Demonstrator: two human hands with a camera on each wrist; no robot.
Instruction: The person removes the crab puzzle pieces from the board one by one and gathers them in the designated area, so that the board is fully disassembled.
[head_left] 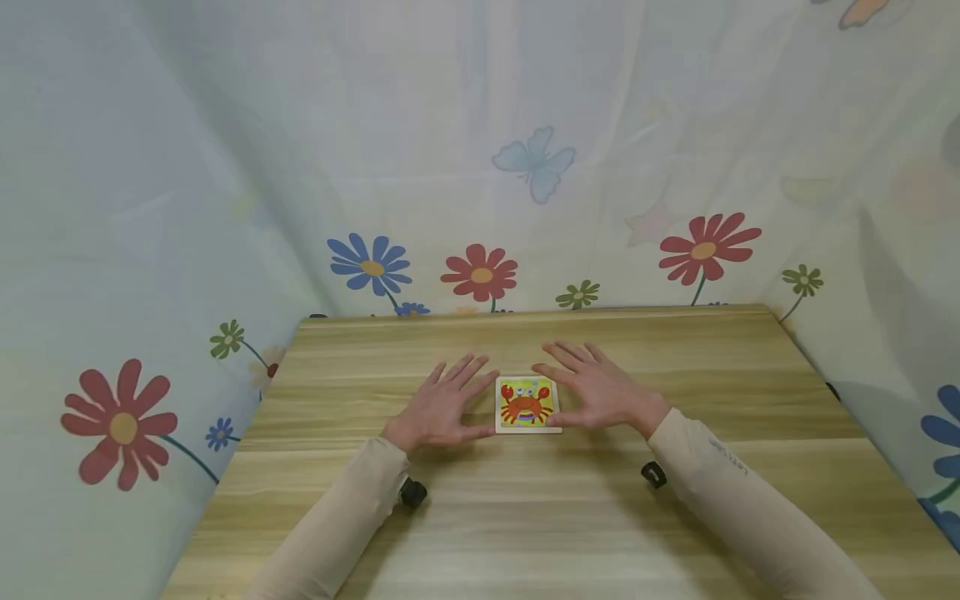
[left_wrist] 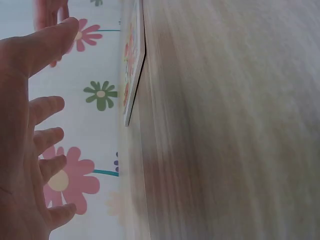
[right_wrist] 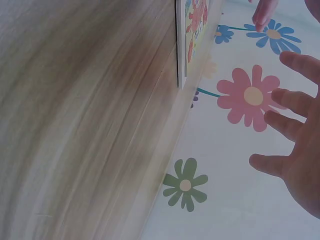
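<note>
A small square board with a white rim and a red crab picture [head_left: 527, 406] lies flat on the wooden table [head_left: 525, 517]. My left hand [head_left: 442, 408] is spread at its left side, and my right hand [head_left: 600, 390] is spread at its right side. Both hands hold nothing. In the left wrist view the fingers [left_wrist: 47, 137] are apart from the tabletop, with the board's edge [left_wrist: 135, 75] beyond. The right wrist view shows the other hand's fingers [right_wrist: 295, 102] likewise raised off the wood, near the board's white side [right_wrist: 180, 55].
A pale curtain [head_left: 420, 100] printed with flowers and butterflies hangs behind the table and along both sides. Dark wrist devices sit under the left cuff [head_left: 412, 492] and the right cuff [head_left: 654, 475].
</note>
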